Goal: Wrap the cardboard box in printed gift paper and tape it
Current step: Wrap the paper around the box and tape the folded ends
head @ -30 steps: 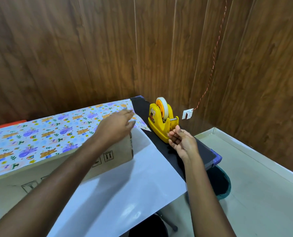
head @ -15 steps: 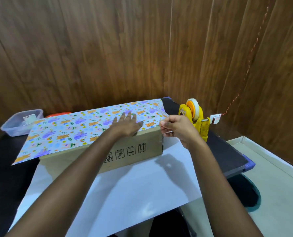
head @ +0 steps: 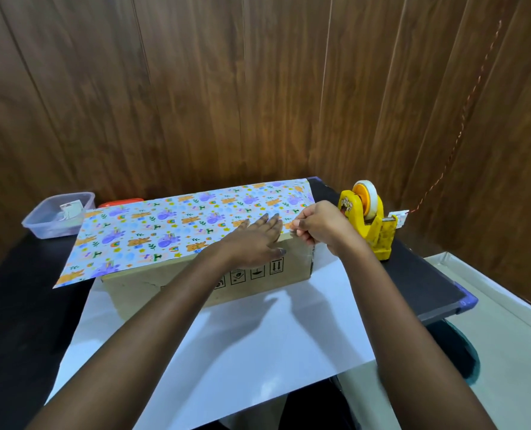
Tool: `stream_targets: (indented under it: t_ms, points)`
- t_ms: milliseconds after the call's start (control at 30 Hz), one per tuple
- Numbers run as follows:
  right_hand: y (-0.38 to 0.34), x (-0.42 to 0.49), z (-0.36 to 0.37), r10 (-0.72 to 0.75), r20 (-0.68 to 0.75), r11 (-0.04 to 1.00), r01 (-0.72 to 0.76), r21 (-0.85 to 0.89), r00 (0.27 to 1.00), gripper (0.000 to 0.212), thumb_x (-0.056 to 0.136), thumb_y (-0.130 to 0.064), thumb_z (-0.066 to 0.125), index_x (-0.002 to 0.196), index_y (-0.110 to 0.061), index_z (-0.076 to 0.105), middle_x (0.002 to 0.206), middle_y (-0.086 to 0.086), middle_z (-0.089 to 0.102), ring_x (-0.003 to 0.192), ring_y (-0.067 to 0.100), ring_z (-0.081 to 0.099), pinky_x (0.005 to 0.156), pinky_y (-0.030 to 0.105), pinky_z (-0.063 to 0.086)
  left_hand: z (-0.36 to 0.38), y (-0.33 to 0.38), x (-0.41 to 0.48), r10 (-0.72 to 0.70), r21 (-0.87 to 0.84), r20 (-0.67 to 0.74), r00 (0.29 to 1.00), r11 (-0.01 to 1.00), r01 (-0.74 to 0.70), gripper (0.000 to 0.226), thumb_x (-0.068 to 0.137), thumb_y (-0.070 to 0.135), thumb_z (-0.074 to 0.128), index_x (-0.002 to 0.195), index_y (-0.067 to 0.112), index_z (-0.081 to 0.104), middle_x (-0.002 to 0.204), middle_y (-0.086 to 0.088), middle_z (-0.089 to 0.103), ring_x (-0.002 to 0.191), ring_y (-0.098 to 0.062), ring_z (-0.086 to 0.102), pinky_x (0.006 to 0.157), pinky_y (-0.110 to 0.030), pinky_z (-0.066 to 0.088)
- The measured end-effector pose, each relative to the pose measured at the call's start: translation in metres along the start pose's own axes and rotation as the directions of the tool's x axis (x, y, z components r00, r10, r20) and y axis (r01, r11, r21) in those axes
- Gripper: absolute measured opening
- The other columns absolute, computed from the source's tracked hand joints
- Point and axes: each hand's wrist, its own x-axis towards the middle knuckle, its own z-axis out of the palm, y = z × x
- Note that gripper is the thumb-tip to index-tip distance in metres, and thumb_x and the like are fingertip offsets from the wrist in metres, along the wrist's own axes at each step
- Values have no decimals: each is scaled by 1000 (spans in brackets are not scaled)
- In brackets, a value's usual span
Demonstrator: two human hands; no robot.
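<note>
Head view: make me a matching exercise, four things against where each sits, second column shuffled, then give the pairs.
1. tape dispenser
2. plastic tub
3. left hand
4. cardboard box

A. far left on the table
B. flat on the printed paper, atop the box
C. right of the box, upright
D. on the white side of the sheet

Pairs: 1-C, 2-A, 3-B, 4-D

Plastic tub (head: 58,216), wood-panelled wall (head: 227,88)

A black desk (head: 16,305) carries gift paper (head: 227,352) mid-desk, a yellow tape dispenser (head: 369,221) at its right edge, a clear tub (head: 56,218) back-left.
</note>
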Motion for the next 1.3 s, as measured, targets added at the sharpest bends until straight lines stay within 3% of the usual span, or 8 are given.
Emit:
stream_targets:
  t_ms: [233,433,567,667,833,933,1100,1300]
  points:
    - [-3,-4,1,71,94,984,-85,156,993,35,100,0,34,66,-7,42,29,-4,44,21,1,37,29,8,25,2,-2,1,8,-25,-22,1000,1000,-8,63,101,36,30,150,13,-2,157,0,-11,144,-14,-10,117,-40,-3]
    - [7,-5,-5,-22,17,1000,22,17,1000,33,99,-3,39,70,-11,53,64,5,56,33,0,48,39,12,36,0,-2,3,5,-93,-18,1000,996,-7,61,101,33,31,150,12,2,158,-1,-8,145,-14,-9,116,-39,-3]
    - [11,-6,-6,-60,5,997,60,39,998,28,96,-4,49,70,-10,58,60,4,58,35,1,50,41,14,38,-4,-4,2,-24,-490,-72,997,872,-15,47,101,25,36,145,10,30,157,1,14,144,-13,10,115,-34,8]
    - [13,-7,-4,-90,5,996,90,24,996,24,94,-4,53,72,-8,62,59,3,59,34,-1,49,40,14,37,-4,-7,1,-169,-857,-127,977,515,-22,30,98,18,46,122,6,59,135,-4,52,123,-16,49,104,-28,39]
    - [7,-3,6,-122,-1,992,122,24,993,23,91,-1,55,70,-8,61,49,-1,59,32,-1,47,36,11,34,-13,-10,0,-253,-880,-147,956,476,-10,33,92,36,55,101,7,68,93,-4,61,85,-15,53,78,-27,39]
    - [3,0,12,-133,-8,990,133,-47,991,26,90,-2,57,67,-11,58,55,2,59,37,3,48,37,11,35,-13,-9,0,-285,-882,-173,943,471,-19,36,81,43,67,84,8,69,68,-3,47,57,-11,39,60,-27,31]
    - [1,0,20,-149,1,983,149,-103,989,15,89,1,57,75,-4,58,61,6,58,38,3,49,36,10,35,-11,-13,1,-313,-909,-210,926,412,-67,23,82,20,68,62,17,57,51,7,52,41,-1,38,42,-13,28]
    - [0,1,23,-171,4,965,169,-203,985,17,87,-5,60,70,-7,61,60,3,58,49,8,47,44,14,38,-10,-15,1,-333,-938,-222,917,329,-108,21,80,7,69,63,12,57,65,-2,61,60,-6,55,72,-24,45]
